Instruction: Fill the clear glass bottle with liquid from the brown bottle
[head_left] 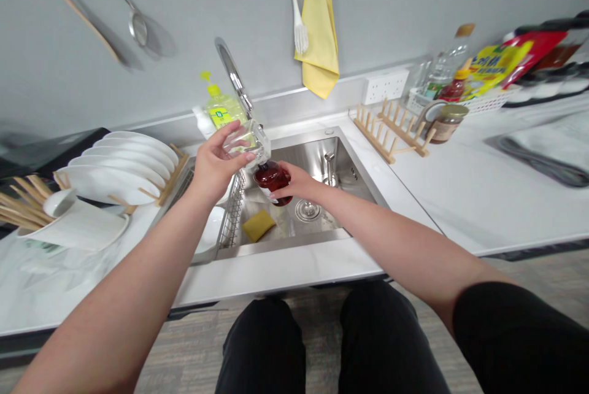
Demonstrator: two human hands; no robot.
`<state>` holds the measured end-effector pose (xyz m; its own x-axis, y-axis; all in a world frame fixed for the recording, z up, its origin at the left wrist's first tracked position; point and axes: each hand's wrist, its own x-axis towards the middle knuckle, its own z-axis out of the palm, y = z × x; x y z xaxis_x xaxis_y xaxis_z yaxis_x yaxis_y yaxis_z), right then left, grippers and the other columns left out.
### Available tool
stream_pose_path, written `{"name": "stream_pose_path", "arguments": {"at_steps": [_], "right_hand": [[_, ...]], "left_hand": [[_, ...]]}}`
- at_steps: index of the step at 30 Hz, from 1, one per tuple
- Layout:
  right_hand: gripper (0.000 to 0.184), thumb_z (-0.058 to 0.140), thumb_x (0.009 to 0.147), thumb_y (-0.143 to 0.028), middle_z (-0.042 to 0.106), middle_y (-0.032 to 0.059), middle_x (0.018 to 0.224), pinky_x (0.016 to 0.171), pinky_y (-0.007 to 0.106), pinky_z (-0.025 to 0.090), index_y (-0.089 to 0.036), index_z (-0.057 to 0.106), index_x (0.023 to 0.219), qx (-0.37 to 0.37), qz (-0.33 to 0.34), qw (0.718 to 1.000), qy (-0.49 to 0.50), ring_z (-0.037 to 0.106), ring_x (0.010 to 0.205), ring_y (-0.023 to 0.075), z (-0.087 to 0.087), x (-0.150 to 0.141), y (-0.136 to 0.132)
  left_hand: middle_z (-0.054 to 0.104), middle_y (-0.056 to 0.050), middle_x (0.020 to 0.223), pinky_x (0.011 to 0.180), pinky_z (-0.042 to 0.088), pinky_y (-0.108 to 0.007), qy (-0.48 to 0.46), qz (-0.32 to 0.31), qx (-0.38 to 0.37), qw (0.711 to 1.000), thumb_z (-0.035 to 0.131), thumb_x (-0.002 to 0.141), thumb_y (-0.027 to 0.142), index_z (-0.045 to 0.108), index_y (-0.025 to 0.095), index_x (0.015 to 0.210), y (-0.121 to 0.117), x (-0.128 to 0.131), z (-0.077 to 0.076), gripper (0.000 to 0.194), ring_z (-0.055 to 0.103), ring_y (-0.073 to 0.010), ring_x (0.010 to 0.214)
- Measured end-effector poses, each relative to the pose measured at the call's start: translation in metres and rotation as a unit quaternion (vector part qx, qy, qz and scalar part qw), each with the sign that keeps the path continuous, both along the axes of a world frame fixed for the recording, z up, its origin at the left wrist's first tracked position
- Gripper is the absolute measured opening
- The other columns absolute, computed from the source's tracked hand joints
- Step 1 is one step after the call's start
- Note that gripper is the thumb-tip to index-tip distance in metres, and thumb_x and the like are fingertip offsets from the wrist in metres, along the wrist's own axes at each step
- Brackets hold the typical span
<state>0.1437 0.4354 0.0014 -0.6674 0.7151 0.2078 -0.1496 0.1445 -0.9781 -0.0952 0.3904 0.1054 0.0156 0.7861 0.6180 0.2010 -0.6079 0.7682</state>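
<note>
Above the sink (354, 216), my left hand (218, 161) is closed around a clear glass (258, 143), which is tilted on its side. My right hand (299, 184) grips a dark red-brown bottle (270, 178) with a black top and a pale label. The bottle's top is close to the glass; whether they touch I cannot tell. Below them in the basin lie a yellow sponge (258, 226) and the round drain (307, 210). The faucet (234, 78) rises behind my left hand.
A dish soap pump bottle (221, 105) stands by the faucet. White plates (124, 164) fill a wooden rack at left, near a utensil holder (87, 228). At right are another wooden rack (391, 130), a jar (447, 124) and a white basket (488, 101). A yellow cloth (319, 32) hangs on the wall.
</note>
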Motion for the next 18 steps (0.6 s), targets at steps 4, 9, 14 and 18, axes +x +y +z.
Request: {"name": "stream_pose_path", "arguments": {"at_steps": [4, 9, 14, 18], "right_hand": [[0.083, 0.11, 0.061, -0.032, 0.083, 0.0057, 0.131, 0.125, 0.065, 0.06, -0.03, 0.071, 0.135, 0.007, -0.011, 1.0, -0.008, 0.077, 0.13, 0.0388, 0.0021, 0.0006, 0.0005], [0.082, 0.11, 0.061, -0.032, 0.084, 0.0056, 0.128, 0.127, 0.069, 0.056, -0.03, 0.071, 0.133, 0.015, -0.007, 1.0, 0.008, 0.078, 0.129, 0.0396, 0.002, 0.0004, 0.0018], [0.081, 0.11, 0.061, -0.03, 0.084, 0.0064, 0.129, 0.126, 0.066, 0.058, -0.029, 0.072, 0.133, 0.013, -0.012, 1.0, 0.004, 0.077, 0.131, 0.0401, 0.0032, 0.0003, 0.0009], [0.08, 0.108, 0.063, -0.027, 0.085, 0.0053, 0.131, 0.125, 0.063, 0.06, -0.029, 0.072, 0.135, 0.014, -0.024, 1.0, -0.014, 0.077, 0.134, 0.0391, 0.0051, 0.0006, -0.0011]], "left_hand": [[0.079, -0.014, 0.149, 0.101, 0.074, -0.047, -0.003, 0.001, -0.003, 1.0, 0.113, 0.068, 0.038, 0.079, 0.031, 0.147, 0.0011, 0.0008, 0.0013, 0.086, 0.083, -0.0303, 0.119], [0.078, -0.014, 0.15, 0.104, 0.073, -0.049, -0.001, -0.009, -0.001, 1.0, 0.113, 0.071, 0.036, 0.078, 0.031, 0.148, 0.0009, -0.0007, 0.0014, 0.085, 0.082, -0.0331, 0.125], [0.078, -0.014, 0.15, 0.1, 0.074, -0.048, -0.006, -0.008, -0.012, 1.0, 0.114, 0.069, 0.035, 0.079, 0.031, 0.147, -0.0009, -0.0007, 0.0035, 0.086, 0.083, -0.0318, 0.121], [0.079, -0.013, 0.149, 0.101, 0.073, -0.046, -0.002, 0.005, -0.026, 1.0, 0.114, 0.067, 0.036, 0.08, 0.031, 0.146, -0.004, 0.0026, 0.0091, 0.086, 0.083, -0.0291, 0.116]]}}
